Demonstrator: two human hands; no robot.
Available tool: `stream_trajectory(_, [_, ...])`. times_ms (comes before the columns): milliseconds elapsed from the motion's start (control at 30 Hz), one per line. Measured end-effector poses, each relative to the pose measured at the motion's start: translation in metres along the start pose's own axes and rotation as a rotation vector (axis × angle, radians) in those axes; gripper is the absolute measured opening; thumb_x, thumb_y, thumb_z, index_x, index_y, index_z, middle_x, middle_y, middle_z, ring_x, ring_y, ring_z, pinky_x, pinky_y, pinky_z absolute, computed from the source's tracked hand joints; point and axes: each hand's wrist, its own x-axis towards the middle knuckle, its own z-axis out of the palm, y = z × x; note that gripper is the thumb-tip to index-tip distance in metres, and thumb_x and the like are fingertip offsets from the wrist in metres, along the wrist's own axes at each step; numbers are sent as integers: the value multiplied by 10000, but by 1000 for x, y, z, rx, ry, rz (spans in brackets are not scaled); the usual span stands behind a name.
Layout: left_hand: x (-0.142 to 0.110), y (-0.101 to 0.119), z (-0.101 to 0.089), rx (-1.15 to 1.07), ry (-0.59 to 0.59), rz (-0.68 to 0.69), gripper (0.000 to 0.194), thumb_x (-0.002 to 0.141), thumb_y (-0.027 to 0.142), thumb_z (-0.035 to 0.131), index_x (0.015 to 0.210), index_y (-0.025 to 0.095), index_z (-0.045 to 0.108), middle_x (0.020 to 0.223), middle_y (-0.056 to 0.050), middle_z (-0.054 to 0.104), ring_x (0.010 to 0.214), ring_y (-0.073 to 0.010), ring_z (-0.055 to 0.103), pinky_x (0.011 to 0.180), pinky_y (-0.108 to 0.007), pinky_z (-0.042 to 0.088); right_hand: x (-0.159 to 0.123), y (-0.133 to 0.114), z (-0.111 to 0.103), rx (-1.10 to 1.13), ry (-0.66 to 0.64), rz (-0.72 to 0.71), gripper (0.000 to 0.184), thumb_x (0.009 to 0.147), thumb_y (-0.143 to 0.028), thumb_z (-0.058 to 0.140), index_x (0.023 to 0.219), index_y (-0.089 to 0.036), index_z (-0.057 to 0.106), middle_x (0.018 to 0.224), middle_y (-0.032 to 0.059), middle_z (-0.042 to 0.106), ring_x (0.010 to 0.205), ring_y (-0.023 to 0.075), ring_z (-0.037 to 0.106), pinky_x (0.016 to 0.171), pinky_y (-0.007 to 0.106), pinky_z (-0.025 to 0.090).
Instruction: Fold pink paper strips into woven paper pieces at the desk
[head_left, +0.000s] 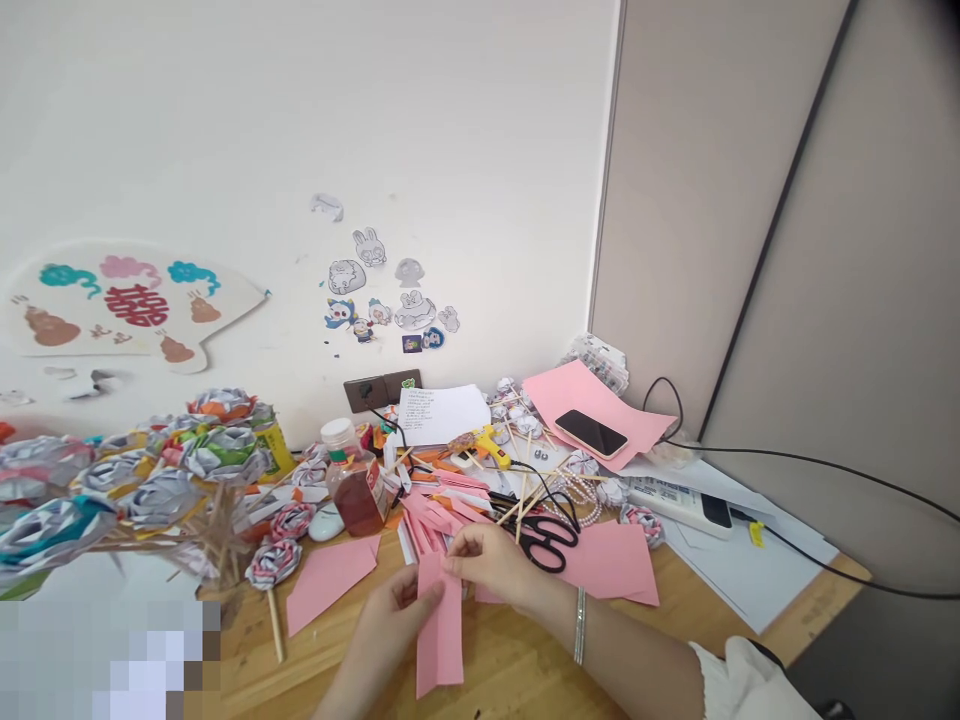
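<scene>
A folded strip of pink paper (440,640) is held upright over the front of the wooden table, with a crease running down its length. My left hand (397,610) pinches its left side, thumb lying across the front. At its top right edge, my right hand (487,565) grips it between thumb and fingers. Just behind the hands lies a pile of pink paper strips (431,515). Black-handled scissors (551,545) rest right of my right hand. A pink sheet (334,580) lies to the left, another pink piece (611,565) to the right.
Paper flowers on sticks (165,490) crowd the left. A jar of reddish liquid (358,490) stands behind my left hand. A yellow glue gun (491,447) lies farther back. A phone (591,432) rests on pink paper. Cables run past a white power strip (675,503).
</scene>
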Motion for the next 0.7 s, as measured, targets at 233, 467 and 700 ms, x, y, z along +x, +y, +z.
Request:
stream_trajectory(233, [3,-4,0,36,-1,29,274,674,398,549,685,133,617,602,-2,631,629,-192,557,562,-260,412,0,3,0,10,-31,18,135,641,-267,590,653,-146,534,596,-25,505,511,84,460,489,202,377])
stream_trajectory(467, [0,-5,1,71,50,22,254,660,395,548,664,147,600,570,13,598,556,-167,527,517,-243,395,-5,-3,3,-28,0,-42,116,658,-235,570,622,-154,494,565,-30,470,499,84,450,445,183,348])
stream_trajectory(700, [-5,3,5,229,109,87,244,662,379,532,578,153,570,532,26,543,555,-158,495,502,-231,375,-7,-9,2,-163,-3,-106,150,724,-244,500,606,-153,476,562,-32,452,503,74,402,464,181,316])
